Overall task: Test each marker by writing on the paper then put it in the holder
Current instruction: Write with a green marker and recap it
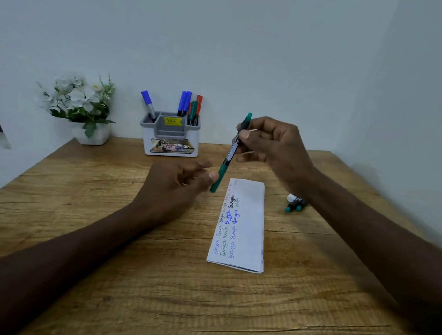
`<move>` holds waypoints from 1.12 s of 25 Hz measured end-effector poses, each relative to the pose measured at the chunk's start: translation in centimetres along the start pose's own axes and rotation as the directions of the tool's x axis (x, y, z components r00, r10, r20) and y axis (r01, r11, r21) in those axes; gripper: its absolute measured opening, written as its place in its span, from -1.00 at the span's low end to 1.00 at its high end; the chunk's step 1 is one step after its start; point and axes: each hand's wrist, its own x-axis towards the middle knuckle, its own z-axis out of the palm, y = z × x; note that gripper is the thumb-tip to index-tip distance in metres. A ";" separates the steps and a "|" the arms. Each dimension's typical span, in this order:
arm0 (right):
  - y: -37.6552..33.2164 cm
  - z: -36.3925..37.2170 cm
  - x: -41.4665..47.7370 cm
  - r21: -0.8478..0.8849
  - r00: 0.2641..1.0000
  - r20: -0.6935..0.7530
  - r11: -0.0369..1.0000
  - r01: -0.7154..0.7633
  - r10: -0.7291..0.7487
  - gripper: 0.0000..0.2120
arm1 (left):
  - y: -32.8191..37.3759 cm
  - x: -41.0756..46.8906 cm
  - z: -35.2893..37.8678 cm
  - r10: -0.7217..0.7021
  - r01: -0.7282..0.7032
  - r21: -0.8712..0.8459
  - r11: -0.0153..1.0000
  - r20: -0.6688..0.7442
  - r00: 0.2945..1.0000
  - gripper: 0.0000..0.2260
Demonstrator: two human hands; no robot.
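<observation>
Marker (229, 157), green, was pinched mid-barrel by right hand (270, 145) over paper (247, 224), toward table's (99, 236) far edge; left hand (174, 187) hung loose-fingered beside cap (217, 183). Judged: pull cap straight off.

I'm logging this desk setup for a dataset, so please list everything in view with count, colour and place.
Held marker: one, green, above the paper's far end.
Holder: one, white and grey, back of table.
Markers in holder: at least five; blue, red, green; upright.
Paper: one, white, folded, written on, table centre.
Loose markers: at least two, green caps, right of paper.
Plant: one, white flowers, white pot, back left.
Table: one, wooden.
Left hand: relaxed, beside the held marker's lower end.
Right hand: pinches the held marker.
</observation>
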 end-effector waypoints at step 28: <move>1.2 -3.2 -1.4 -0.142 0.932 0.097 0.931 -0.335 0.350 -0.76 | 1.4 -0.3 -0.2 0.080 -0.148 0.123 0.981 0.440 0.894 -0.68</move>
